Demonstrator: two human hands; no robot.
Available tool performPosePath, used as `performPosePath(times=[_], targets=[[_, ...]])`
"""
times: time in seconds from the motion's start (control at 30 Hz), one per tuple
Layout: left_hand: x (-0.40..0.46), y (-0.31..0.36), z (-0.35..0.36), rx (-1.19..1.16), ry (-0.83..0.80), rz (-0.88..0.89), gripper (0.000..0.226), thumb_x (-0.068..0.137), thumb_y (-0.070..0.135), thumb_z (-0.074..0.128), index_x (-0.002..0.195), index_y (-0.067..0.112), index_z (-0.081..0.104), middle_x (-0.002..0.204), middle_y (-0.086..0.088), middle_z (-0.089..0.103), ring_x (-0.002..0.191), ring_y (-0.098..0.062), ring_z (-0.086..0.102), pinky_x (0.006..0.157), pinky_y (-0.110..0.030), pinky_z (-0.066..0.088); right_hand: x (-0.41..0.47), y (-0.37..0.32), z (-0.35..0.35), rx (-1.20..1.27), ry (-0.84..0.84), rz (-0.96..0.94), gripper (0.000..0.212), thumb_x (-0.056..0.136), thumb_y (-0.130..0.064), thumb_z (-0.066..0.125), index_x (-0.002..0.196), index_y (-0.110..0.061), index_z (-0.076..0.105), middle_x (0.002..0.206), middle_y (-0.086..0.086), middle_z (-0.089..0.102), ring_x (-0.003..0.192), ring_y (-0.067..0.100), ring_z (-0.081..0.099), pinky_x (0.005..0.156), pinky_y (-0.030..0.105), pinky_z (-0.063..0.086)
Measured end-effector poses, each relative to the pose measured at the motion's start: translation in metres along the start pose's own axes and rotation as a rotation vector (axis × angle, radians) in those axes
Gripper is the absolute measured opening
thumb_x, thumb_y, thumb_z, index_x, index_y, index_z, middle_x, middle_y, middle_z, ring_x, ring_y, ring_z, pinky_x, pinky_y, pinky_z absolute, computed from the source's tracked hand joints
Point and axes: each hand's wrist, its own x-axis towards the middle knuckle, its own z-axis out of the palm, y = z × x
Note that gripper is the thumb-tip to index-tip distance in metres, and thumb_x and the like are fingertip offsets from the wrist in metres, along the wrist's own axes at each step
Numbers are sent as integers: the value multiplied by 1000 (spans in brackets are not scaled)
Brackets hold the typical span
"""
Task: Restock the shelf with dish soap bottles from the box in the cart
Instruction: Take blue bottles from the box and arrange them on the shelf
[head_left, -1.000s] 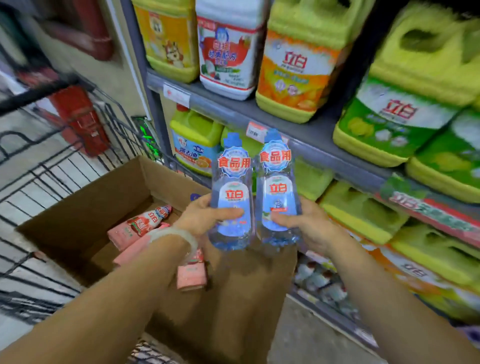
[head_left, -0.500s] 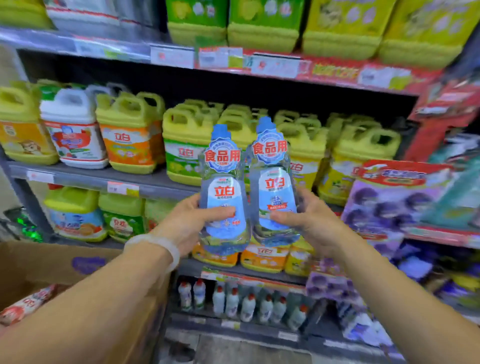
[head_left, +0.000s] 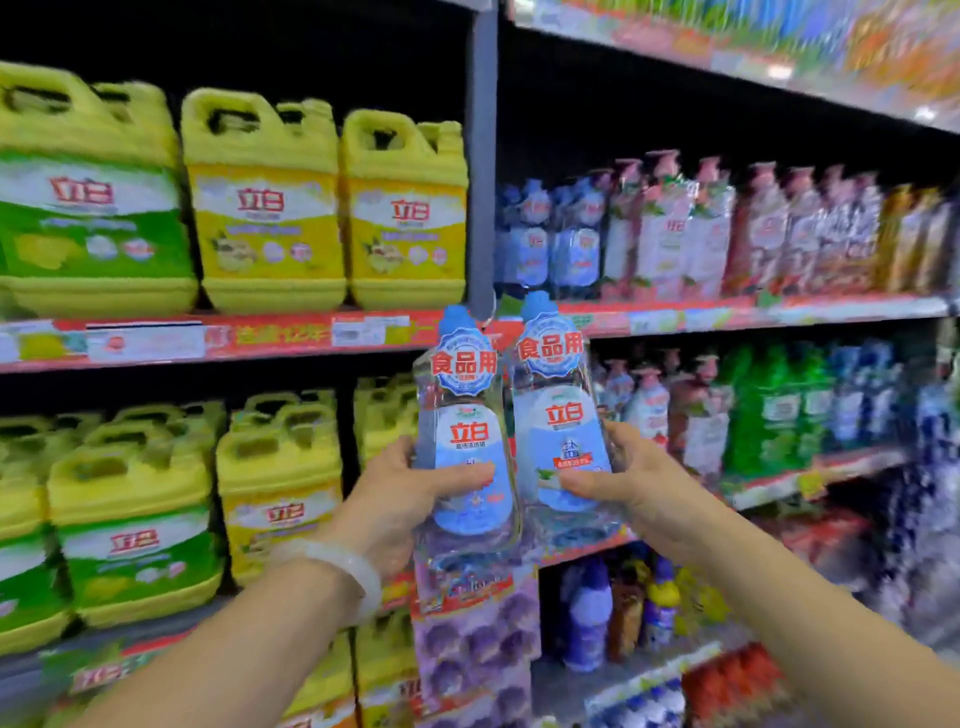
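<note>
A: Currently, status?
B: Left hand (head_left: 387, 506) grips one dish soap bottle (head_left: 467, 452), right hand (head_left: 631, 486) its twin (head_left: 563, 431); fingers wrapped round both. Neither shelved; matching row (head_left: 553, 241) above fingertips.

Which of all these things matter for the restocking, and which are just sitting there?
Part of the job:
- two clear blue-capped dish soap bottles
- left hand, right hand
- matching blue-capped bottles on the shelf

Just there:
- yellow plastic jugs
- green bottles
- red shelf-edge strip
</note>
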Motion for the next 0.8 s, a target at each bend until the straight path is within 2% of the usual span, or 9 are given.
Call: performPosePath(times=[0.13,0.2,0.27,0.37,0.47,0.57,0.63,0.7,0.8], targets=[[51,11,46,17,-83,25,32,71,-10,71,102,-6,63,72,-15,71,46,-19,66,39,-24,51,31,-15,-44,-45,91,-47,67,51,-9,84,110,-7,52,102,13,71,89,25,69,84,38,55],[83,21,66,45,-99,63,35,71,-9,72,105,-3,61,76,-14,70,44,-16,65,37,-21,48,52,-28,-63,-50,113,-74,68,54,-4,85,113,-7,53,106,15,70,91,28,68,86,41,54],[119,38,84,53,-116,110,37,70,-9,74,104,0,61,82,-13,70,49,-15,67,42,-24,52,78,-48,-80,-51,111,-122,60,58,1,81,112,-5,55,105,14,71,88,27,69,79,37,58],[170,68,110,67,-121,191,31,69,-6,76,97,0,64,88,-16,72,61,-21,70,54,-32,59,122,-82,-100,-71,107,-192,39,65,-3,68,103,-7,59,94,10,73,76,22,71,67,30,60],[215,98,133,108,-124,298,19,70,-5,76,85,3,67,77,-10,72,59,-18,69,56,-28,59,169,-107,-118,-101,157,-253,25,80,3,61,103,-7,57,92,4,70,68,10,71,59,20,55],[253,118,150,145,-116,355,33,69,-2,78,100,-2,67,90,-15,73,73,-23,71,67,-33,59,211,-119,-134,-105,188,-291,34,83,4,59,116,-3,51,99,9,67,68,12,70,60,22,57],[277,125,157,161,-89,373,48,69,-1,80,112,-5,61,92,-14,72,72,-21,71,63,-31,60,237,-121,-144,-100,201,-306,41,82,1,62,121,1,49,105,15,66,72,18,70,56,26,57],[298,129,164,171,-67,389,49,70,0,79,114,-6,59,89,-13,73,64,-16,70,57,-26,59,261,-121,-153,-110,210,-314,48,80,-1,66,124,4,48,108,18,66,75,21,69,52,26,55],[324,128,164,192,-18,386,47,70,2,80,112,-4,60,98,-15,72,75,-20,71,69,-33,60,289,-116,-158,-98,219,-323,46,81,1,66,124,3,49,104,15,65,69,16,68,48,18,50]])
